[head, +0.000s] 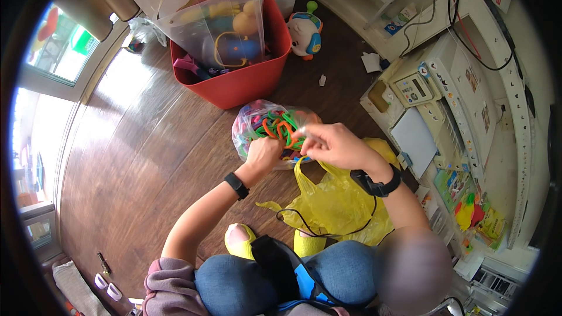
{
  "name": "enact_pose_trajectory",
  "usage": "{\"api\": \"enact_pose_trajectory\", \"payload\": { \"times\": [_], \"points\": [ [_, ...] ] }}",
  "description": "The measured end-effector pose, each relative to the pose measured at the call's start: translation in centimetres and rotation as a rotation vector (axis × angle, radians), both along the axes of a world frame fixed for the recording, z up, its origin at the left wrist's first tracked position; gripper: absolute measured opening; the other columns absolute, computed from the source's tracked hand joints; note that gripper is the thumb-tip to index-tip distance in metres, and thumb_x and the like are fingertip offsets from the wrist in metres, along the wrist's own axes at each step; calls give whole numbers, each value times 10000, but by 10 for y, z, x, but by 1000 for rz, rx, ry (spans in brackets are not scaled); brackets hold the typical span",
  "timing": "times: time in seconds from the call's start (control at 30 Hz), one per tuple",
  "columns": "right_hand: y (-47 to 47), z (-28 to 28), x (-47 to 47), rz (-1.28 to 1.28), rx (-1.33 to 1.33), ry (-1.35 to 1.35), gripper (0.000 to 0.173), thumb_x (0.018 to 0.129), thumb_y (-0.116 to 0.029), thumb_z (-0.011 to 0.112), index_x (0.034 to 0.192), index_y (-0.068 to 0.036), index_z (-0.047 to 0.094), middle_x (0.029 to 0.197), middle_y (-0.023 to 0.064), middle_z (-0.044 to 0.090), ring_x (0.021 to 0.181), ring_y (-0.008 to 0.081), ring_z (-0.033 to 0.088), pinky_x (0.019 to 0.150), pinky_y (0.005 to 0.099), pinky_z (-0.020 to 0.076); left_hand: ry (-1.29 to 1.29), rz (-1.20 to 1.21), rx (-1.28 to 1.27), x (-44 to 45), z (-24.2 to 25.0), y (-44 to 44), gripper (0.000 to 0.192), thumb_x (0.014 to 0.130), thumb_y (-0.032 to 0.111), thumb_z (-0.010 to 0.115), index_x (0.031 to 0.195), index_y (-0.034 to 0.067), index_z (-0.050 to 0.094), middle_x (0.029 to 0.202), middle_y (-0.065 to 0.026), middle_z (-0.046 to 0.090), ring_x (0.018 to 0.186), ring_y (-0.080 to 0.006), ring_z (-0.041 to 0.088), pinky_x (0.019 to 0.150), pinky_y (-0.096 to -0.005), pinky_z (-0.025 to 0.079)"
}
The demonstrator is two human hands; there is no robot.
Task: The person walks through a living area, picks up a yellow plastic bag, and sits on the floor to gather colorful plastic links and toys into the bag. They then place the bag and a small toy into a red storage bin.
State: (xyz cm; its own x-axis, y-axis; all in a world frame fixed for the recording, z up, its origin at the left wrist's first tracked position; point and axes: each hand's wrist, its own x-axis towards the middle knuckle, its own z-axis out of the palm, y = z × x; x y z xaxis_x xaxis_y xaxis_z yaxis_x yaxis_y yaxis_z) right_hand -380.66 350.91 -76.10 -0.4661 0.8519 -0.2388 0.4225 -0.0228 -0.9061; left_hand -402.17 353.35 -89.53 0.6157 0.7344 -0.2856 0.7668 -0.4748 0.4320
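A clear plastic bag (246, 125) full of small colourful pieces stands on the floor before me, its top open. My left hand (265, 152) reaches in at its near side, with the fingertips among green and orange loop-shaped pieces (281, 128); what they grip is hidden. My right hand (331, 142) is at the bag's right side, the fingers curled on the thin clear plastic of its rim. A yellow plastic bag (333, 197) lies crumpled below my right wrist, near my feet, with a thin black cable across it.
A red bin (232, 87) with toys and a clear tote stands beyond the bag. To its right sits a white toy (303, 35). Paper scraps (322, 80) lie on the wooden floor. At the right is a printer (439, 109) on a shelf with hanging cables.
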Motion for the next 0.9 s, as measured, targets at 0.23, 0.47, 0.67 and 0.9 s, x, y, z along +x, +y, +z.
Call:
{"api": "enact_pose_trajectory", "payload": {
  "times": [0.23,0.47,0.67,0.9],
  "points": [
    [-5,-43,16,75,425,-486,248,731,-8,693,963,-29,608,891,128,656,836,341,660,723,430,540,-655,185,1,-5,23,-17,253,860,93,659,1108,89,610,1015,-180,629,985,-381,605,854,-463,487],
    [-9,-47,14,190,549,-539,143,736,-46,700,845,-50,607,873,112,645,860,315,659,706,429,546,-626,-245,57,3,43,-32,316,744,54,749,1034,158,682,1028,-106,456,1012,-312,454,890,-422,427],
    [-4,-54,25,193,542,-493,133,714,-106,765,814,-75,683,829,80,647,813,277,655,718,392,538,-755,-231,-111,-9,19,-21,190,816,74,740,995,135,726,1077,-89,559,1052,-280,527,937,-389,440],
    [5,-49,39,-40,239,-108,51,806,-18,727,846,-14,697,833,65,697,707,164,649,658,304,513,-749,-136,-192,-21,8,-15,110,877,108,678,971,52,692,917,-113,559,959,-293,551,846,-393,464]
  ]
}}
